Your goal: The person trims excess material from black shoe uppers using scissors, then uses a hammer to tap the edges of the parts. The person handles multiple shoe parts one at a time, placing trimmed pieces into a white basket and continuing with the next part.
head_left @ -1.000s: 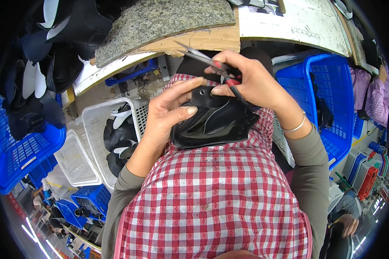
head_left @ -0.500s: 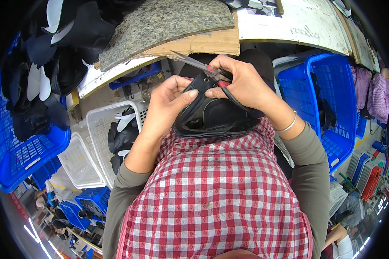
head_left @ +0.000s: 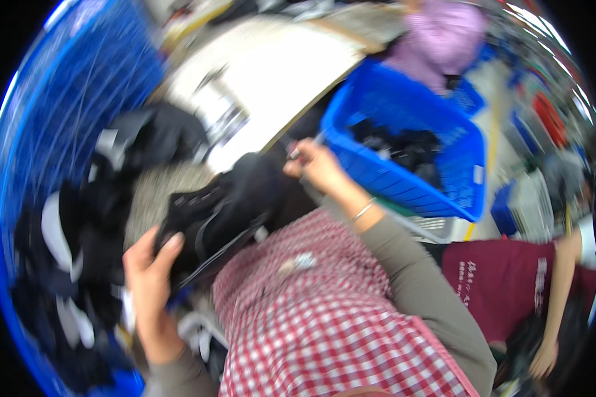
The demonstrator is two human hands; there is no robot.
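Observation:
My left hand point(head_left: 151, 281) is closed on the edge of a black shoe upper point(head_left: 208, 221), thumb on top. The upper has a row of eyelets and a pale line along its side. It stretches from my left hand across the front of my red checked apron, blending with other dark material. Up and to the right, apart from the upper's held edge, my right hand point(head_left: 321, 169) is closed around scissors point(head_left: 300, 157). Only a bit of their red grip shows, and motion blur hides the blades.
A speckled stone slab point(head_left: 146, 205) lies beyond the upper. Piles of black and white pieces point(head_left: 59, 245) fill the left side by a blue crate point(head_left: 79, 79). At right stands a blue basket point(head_left: 404, 192) of black pieces. A co-worker in maroon point(head_left: 496, 281) is close at right.
The view has swung to the right. My hands have moved apart: the left keeps the upper, while the right has drawn away from it with the scissors.

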